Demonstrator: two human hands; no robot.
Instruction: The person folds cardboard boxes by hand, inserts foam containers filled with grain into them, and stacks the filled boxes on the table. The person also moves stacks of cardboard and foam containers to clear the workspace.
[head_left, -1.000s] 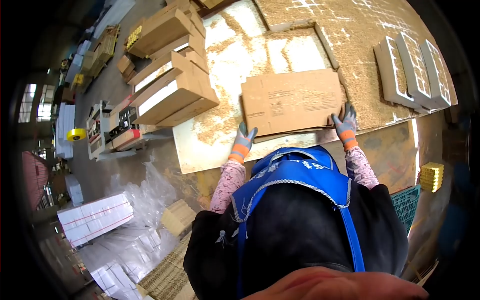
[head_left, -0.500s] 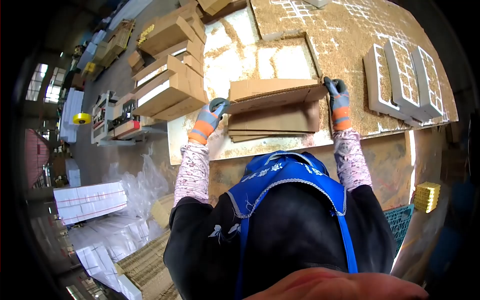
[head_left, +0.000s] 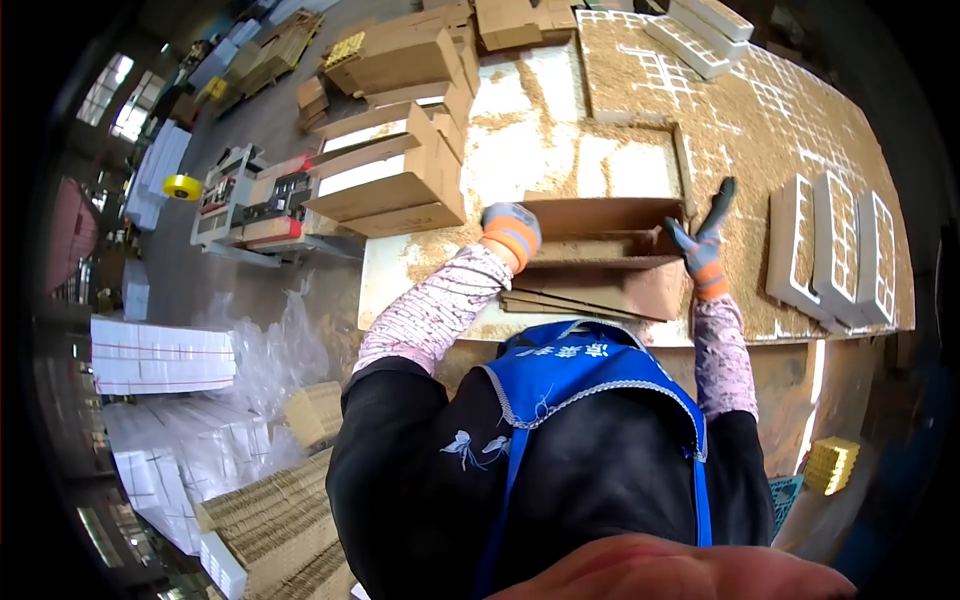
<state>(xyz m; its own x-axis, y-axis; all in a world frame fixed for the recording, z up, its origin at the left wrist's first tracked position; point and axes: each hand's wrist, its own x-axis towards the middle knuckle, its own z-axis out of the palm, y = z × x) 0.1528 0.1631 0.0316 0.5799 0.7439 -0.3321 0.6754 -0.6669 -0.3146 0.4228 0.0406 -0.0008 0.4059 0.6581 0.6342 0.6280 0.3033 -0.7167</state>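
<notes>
An opened-out cardboard box (head_left: 605, 250) lies in front of me at the table's near edge, its hollow inside facing up. My left hand (head_left: 512, 235), in a grey and orange glove, is curled against the box's left end; its fingertips are hidden. At the right end is my right hand (head_left: 705, 245), gloved alike, with fingers spread: one part reaches over the box's edge, another points away from it. Flat folded cardboard sheets (head_left: 575, 305) are stacked under the near side of the box.
Several cardboard boxes (head_left: 400, 180) stand at the table's left. White foam trays (head_left: 835, 245) with divided cells stand at right; more trays (head_left: 700, 38) lie at the far edge. Brown granules cover the table (head_left: 630, 90). A taping machine (head_left: 260, 205) stands on the floor at left.
The flattened cardboard has been opened into a box shape. My left hand has moved right against its left end, and my right hand's fingers have spread. The camera view has shifted.
</notes>
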